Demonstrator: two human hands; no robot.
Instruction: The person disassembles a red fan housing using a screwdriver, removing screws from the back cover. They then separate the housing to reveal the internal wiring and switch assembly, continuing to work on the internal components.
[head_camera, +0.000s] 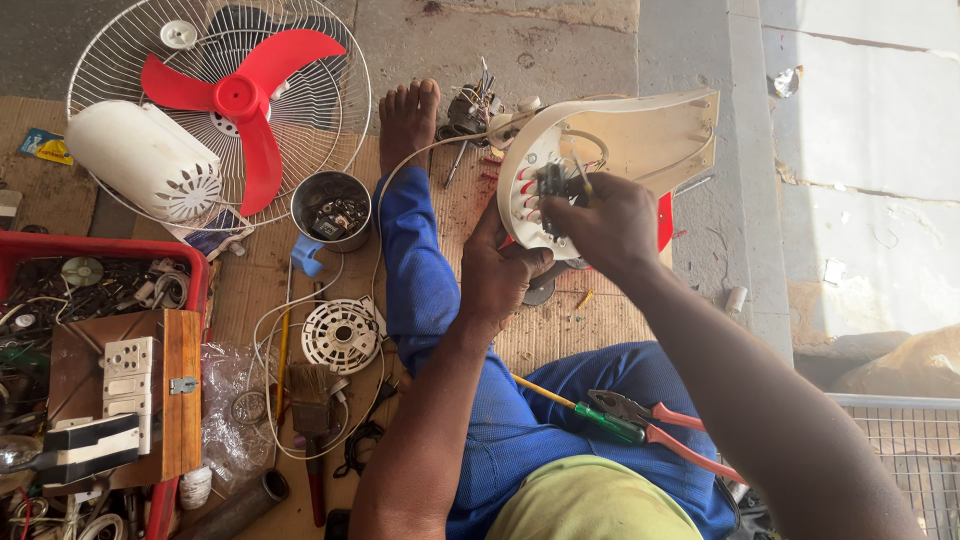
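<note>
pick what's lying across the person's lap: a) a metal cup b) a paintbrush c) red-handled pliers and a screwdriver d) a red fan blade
c: the red-handled pliers and a green and yellow screwdriver rest on the blue trousers, while both hands are up at the white fan housing.

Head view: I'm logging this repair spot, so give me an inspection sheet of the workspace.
Surface: woven mat over concrete floor.
Job's things: cream fan base housing, open side up, propped on the lap; dark switch block inside it.
Clutter: fan guard with red blade, white motor cover, metal tin, paintbrush, red crate, pliers and screwdriver on the thigh.
Grippers: left hand steadies the housing rim; right hand pinches the switch block.
Cables: white cord running from the housing.
Surroundings: concrete step, wire mesh.
</note>
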